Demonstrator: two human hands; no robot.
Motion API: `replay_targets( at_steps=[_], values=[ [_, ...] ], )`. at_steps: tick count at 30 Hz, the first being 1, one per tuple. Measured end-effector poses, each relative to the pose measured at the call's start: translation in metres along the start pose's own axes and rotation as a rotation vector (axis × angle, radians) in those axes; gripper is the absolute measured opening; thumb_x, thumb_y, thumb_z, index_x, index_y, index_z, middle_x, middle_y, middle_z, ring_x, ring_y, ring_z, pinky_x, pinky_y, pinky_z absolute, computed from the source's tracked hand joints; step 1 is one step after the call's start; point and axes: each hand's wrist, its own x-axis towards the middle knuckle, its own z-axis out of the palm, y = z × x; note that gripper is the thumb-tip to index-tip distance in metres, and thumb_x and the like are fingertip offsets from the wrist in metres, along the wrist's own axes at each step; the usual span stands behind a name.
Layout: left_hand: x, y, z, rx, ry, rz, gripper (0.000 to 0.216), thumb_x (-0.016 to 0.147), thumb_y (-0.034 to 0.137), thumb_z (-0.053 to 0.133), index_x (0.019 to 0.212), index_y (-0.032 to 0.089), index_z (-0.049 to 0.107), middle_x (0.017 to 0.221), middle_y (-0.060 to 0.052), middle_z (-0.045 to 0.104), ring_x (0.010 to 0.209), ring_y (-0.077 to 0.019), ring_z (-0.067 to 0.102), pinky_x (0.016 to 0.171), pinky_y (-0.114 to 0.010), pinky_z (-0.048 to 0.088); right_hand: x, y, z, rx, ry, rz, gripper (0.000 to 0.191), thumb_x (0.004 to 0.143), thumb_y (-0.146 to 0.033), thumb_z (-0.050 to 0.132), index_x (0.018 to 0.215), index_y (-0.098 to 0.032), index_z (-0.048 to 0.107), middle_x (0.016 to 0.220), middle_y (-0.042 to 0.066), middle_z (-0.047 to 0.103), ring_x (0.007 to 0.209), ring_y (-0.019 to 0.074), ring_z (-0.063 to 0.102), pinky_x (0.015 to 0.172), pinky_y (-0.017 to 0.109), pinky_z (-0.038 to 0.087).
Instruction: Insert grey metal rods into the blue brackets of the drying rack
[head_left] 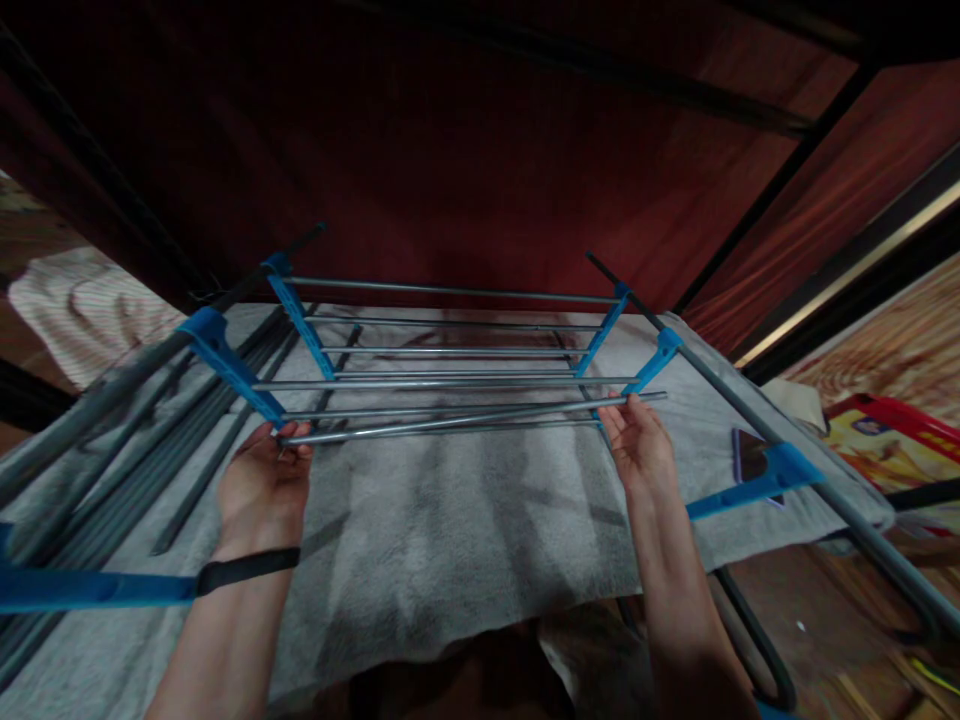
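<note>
A thin grey metal tube [420, 427] lies slightly slanted between my hands, its right end higher in the picture. My left hand [266, 470] pinches its left end, beside the lower end of a blue plastic bracket [236, 372]. With closed fingers, my right hand [637, 440] grips the tube near its right end, which sticks out past the hand. Close by is the right-hand blue bracket [652, 362]. Behind the tube stands a partly built rack, with several crossbars [450, 291] spanning its blue brackets. My fingers hide the exact contact with the left bracket.
Loose grey tubes [180, 430] lie at the left on a grey cloth [450, 540]. Side poles carry nearer blue brackets, one at the right [757, 482]. A phone-like dark object [750, 455] lies there, with a red and yellow package [892, 440] beyond.
</note>
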Motion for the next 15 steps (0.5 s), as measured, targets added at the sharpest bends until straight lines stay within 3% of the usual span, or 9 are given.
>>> replay_targets(
  at_steps=[9,15],
  values=[
    [-0.01,-0.013,0.0,0.031,-0.033,0.009,0.027,0.087,-0.004,0.034,0.088,0.017,0.051,0.071,0.002,0.059,0.059,-0.0071,0.056,0.056,-0.019,0.04,-0.004,-0.002,-0.007,-0.022,0.007,0.002,0.008,0.081,-0.018,0.071,0.083,-0.018,0.063,0.086,0.003,0.075,0.079,0.0139,0.074,0.074,0.026,0.062],
    [-0.013,-0.022,-0.004,0.032,-0.118,0.131,0.018,0.084,-0.002,0.05,0.083,0.016,0.053,0.067,0.002,0.059,0.064,-0.0098,0.06,0.059,-0.02,0.045,-0.003,0.006,-0.012,-0.023,0.023,0.014,0.008,0.081,-0.015,0.069,0.081,-0.018,0.062,0.084,0.002,0.074,0.074,0.0128,0.073,0.071,0.025,0.062]
  ],
)
